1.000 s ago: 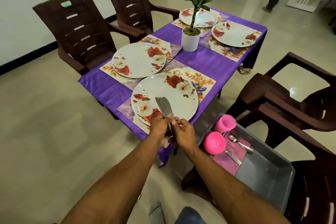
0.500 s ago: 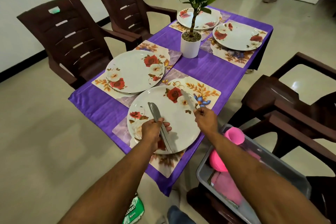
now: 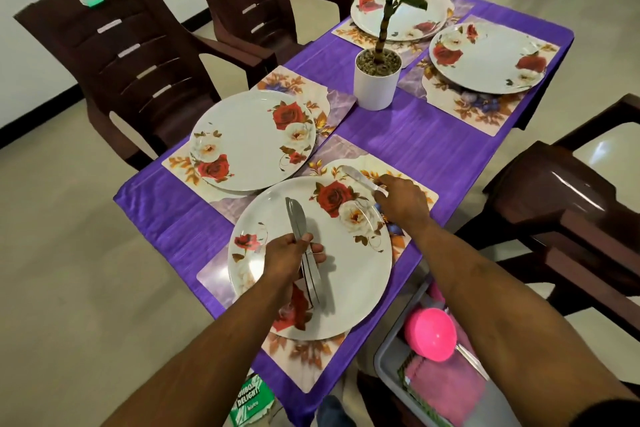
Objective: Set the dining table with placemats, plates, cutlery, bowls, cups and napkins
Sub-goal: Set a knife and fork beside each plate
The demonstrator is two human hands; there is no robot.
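Several floral plates sit on floral placemats across the purple tablecloth. Over the nearest plate my left hand grips a bundle of table knives, blades pointing away from me. My right hand pinches a single knife by its handle, low over the nearest placemat just beyond that plate's far right rim. I cannot tell whether its blade touches the mat. Another plate lies to the left, and two more at the far end.
A white potted plant stands mid-table. Brown plastic chairs line the left side, others the right. A grey tub at lower right holds a pink bowl, pink cloth and a spoon. A green packet lies on the floor.
My right hand drew one knife out of the bundle and carried it rightwards past the nearest plate's far rim. My left hand kept the other knives over the plate.
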